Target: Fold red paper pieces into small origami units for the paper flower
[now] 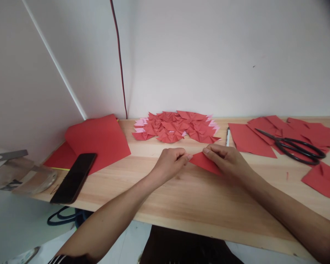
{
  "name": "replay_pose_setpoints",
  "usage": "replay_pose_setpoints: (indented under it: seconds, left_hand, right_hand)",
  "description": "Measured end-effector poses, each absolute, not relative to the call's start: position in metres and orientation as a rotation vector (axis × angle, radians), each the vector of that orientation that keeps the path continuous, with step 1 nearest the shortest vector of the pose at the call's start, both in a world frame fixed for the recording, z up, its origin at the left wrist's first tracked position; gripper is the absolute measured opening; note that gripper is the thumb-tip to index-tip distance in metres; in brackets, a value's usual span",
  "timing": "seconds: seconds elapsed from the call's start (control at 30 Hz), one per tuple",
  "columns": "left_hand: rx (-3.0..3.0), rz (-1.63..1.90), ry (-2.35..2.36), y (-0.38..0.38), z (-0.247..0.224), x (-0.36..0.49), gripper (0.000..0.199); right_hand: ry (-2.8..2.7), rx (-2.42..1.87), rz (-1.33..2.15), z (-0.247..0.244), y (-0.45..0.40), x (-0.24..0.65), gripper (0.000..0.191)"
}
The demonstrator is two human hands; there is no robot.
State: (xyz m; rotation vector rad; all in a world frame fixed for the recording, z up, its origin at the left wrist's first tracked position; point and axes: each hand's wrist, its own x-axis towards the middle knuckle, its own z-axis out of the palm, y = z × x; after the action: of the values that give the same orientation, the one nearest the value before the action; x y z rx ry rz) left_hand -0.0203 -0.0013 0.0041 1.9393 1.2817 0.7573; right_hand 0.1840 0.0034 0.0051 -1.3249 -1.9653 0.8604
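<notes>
A small piece of red paper (206, 163) is held between my two hands over the middle of the wooden table. My left hand (173, 161) pinches its left corner between thumb and fingers. My right hand (222, 157) grips the paper's right part, with the thumb on top, and covers some of it. Behind my hands, against the wall, lies a pile of folded red paper pieces (175, 126) with some pink ones (141, 123) at its edges.
Large red sheets (101, 139) and a black phone (74, 178) lie on the left. A marker (227, 136), red paper squares (249, 141) and black-handled scissors (299, 148) are on the right. A clear tape-like roll (38, 179) sits at the left edge.
</notes>
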Motion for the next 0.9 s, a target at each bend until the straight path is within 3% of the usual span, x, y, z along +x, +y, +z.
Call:
replay_pose_setpoints:
  seconds: [0.27, 0.47, 0.67, 0.9]
  left_hand:
    - [1.68, 0.688, 1.085, -0.004, 0.006, -0.021, 0.028]
    - [1.858, 0.723, 1.278, -0.002, 0.004, -0.022, 0.032]
    - [1.916, 0.742, 1.131, -0.01, 0.01, -0.018, 0.012]
    - [2.011, 0.72, 1.078, -0.012, 0.009, -0.01, 0.019]
  right_hand:
    - [-1.934, -1.323, 0.875, 0.003, 0.007, 0.187, 0.043]
    - [-1.963, -1.333, 0.855, 0.005, 0.005, 0.186, 0.04]
    - [-2.082, -1.257, 0.92, 0.003, -0.002, 0.18, 0.035]
    - [-2.127, -1.173, 0.972, 0.0, -0.01, 0.173, 0.036]
